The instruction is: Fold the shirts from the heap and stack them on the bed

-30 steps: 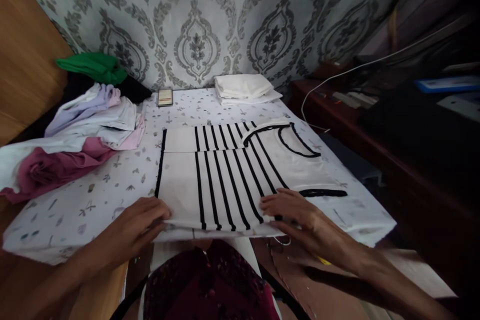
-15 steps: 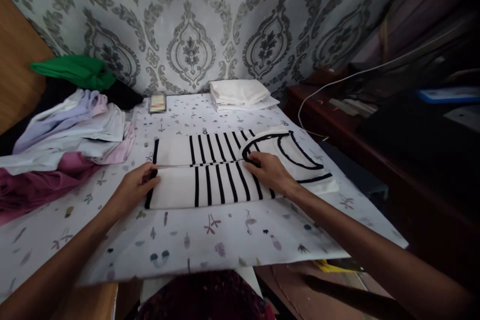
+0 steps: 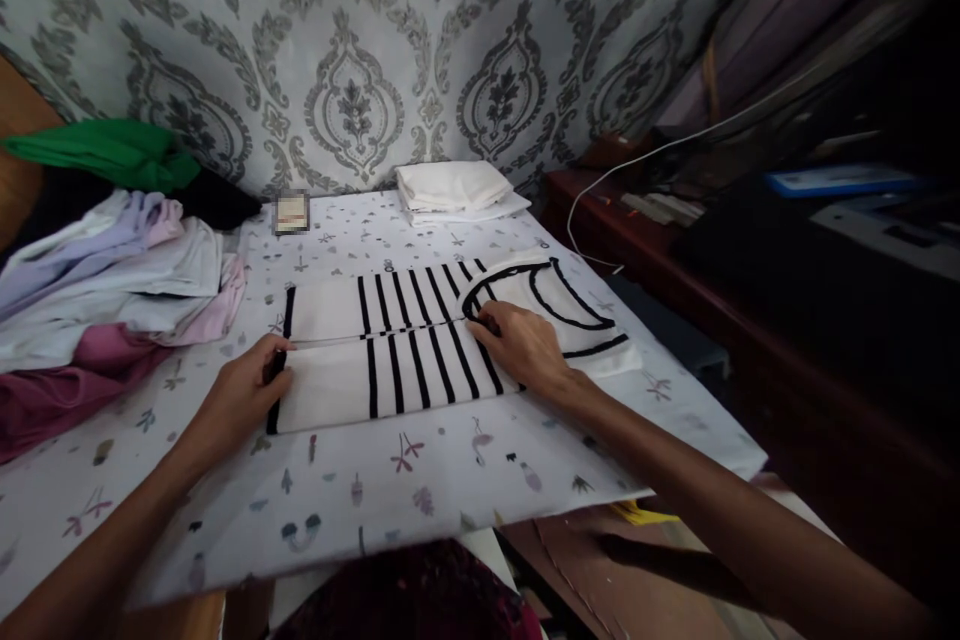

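Observation:
A white knit top (image 3: 322,385) with black stripes and black trim lies flat, its two long sides folded inward so that they meet along a middle seam. My left hand (image 3: 244,388) is at its left hem, thumb and fingers closed on the black-trimmed edge where the folds meet. Toward the other end, my right hand (image 3: 525,342) pinches the fabric at the middle line, beside the black-edged opening. The right hand's fingertips are partly hidden by the hand itself. Beneath the top is a white cloth (image 3: 420,500) printed with small plants and birds.
Rumpled clothes (image 3: 172,265) in white, lilac and pink are heaped at the left, with a green garment (image 3: 105,152) behind. Folded white cloths (image 3: 454,190) sit by the patterned wall, near a small blurred card (image 3: 292,214). A white cable (image 3: 675,135) crosses the dark furniture at right.
The whole scene has shifted a little to the left in the view. Both hands remain at the same places on the top, and its folds look unchanged.

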Available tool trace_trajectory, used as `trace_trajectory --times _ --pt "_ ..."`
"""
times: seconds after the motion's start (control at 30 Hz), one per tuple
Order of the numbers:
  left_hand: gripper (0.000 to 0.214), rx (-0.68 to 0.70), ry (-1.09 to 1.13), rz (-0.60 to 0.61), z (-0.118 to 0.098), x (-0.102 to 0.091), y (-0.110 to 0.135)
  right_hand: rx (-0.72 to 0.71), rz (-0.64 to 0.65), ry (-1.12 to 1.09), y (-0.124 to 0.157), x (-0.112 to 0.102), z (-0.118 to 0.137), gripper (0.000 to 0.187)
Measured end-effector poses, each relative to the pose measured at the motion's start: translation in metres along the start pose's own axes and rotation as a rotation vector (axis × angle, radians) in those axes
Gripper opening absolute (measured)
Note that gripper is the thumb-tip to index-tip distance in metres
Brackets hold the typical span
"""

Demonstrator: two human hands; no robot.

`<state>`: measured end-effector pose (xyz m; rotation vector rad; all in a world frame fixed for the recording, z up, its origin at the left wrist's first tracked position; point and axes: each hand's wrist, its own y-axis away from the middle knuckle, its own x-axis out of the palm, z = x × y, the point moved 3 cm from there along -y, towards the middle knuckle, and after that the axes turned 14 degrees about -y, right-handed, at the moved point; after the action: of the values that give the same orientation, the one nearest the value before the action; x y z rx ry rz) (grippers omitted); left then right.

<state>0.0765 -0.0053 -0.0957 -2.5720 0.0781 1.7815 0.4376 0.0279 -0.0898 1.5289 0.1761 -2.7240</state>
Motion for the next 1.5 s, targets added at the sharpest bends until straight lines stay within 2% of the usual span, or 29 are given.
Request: trace_trajectory --times 0.13,0.3,0.43,0.57,0.67,0.83,1.03,1.17,1.3,1.4,1.5 --pt "0.034 -0.030 -0.106 -0.021 -0.008 -0.004 0.004 -0.067 -0.048 0.025 0.013 -0.016 -0.020 0.024" --pt "0.036 -0.017 -0.157 -0.016 -0.007 -0.004 0.006 -0.178 -0.178 0.061 0.043 -0.050 -0.071 0.030" --pt "0.034 -0.021 -0.181 -0.015 -0.010 -0.004 0.008 -0.075 -0.258 -0.041 0.068 -0.075 -0.111 0.037" --pt "0.030 -0.021 -0.217 -0.058 -0.018 -0.005 0.011 0.022 -0.272 -0.222 0.080 -0.080 -0.133 0.044" --pt "0.033 -0.009 -0.260 -0.054 -0.022 -0.004 0.013 0.038 -0.268 -0.278 0.081 -0.075 -0.137 0.041" --pt "0.033 -0.026 -0.307 -0.043 -0.026 -0.003 0.016 -0.019 -0.386 -0.343 0.075 -0.074 -0.131 0.037" --pt "0.031 -0.001 -0.345 -0.076 -0.027 -0.001 0.016 -0.002 -0.327 -0.057 0.062 -0.065 -0.132 0.039" --pt "0.036 0.002 -0.354 -0.037 -0.023 0.001 0.015 0.001 -0.289 0.088 0.057 -0.058 -0.132 0.039" --pt "0.041 -0.004 -0.430 -0.029 -0.027 -0.003 0.017 0.024 -0.269 0.175 0.056 -0.060 -0.130 0.036" --pt "0.051 -0.058 -0.528 -0.044 -0.031 -0.011 0.023 0.001 -0.299 0.125 0.061 -0.066 -0.129 0.036" --pt "0.057 -0.035 -0.579 -0.133 -0.029 -0.017 0.029 -0.067 -0.408 0.023 0.074 -0.074 -0.125 0.037"
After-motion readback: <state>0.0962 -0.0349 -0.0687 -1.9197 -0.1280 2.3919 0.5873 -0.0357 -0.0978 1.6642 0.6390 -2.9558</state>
